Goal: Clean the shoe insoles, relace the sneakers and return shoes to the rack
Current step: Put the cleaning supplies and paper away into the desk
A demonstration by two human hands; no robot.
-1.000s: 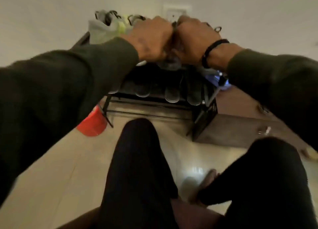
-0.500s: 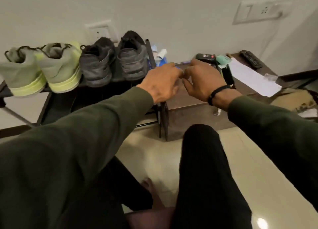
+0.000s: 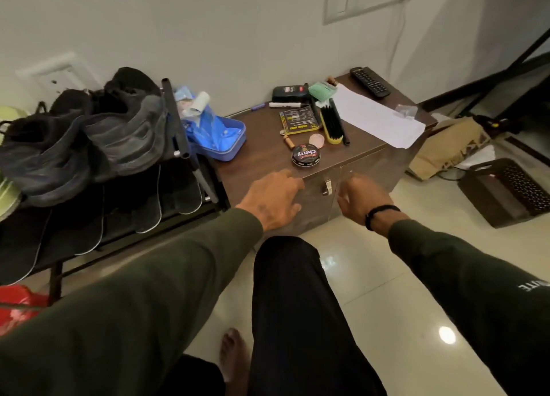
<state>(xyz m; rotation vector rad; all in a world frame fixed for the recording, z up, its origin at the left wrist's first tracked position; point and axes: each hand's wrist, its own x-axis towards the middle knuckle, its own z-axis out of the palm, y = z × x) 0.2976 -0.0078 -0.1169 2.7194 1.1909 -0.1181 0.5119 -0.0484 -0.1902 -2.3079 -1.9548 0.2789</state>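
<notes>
Two dark grey sneakers (image 3: 89, 139) sit side by side on the top shelf of the shoe rack (image 3: 190, 157), at its right end, heels toward the camera, their uppers scuffed and slumped, with black laces loose at the openings. On the shelf beneath, several dark insoles (image 3: 148, 205) with pale edges lie in a row, overlapping. A sliver of a lime-green shoe (image 3: 7, 187) shows at the rack's left edge. Just right of the rack stands a low brown desk (image 3: 256, 163); the left hand (image 3: 273, 199) hovers at its front edge with fingers loosely spread, holding nothing, and the right hand (image 3: 363, 199), with a black wristband, hangs in front of the desk's door, fingers relaxed and empty. On the desk top lie a round polish tin (image 3: 306, 156) near the front edge, a yellow-backed brush (image 3: 331, 124), a blue tray (image 3: 217, 136) at the left edge, and a remote (image 3: 370, 81) at the back right corner.
</notes>
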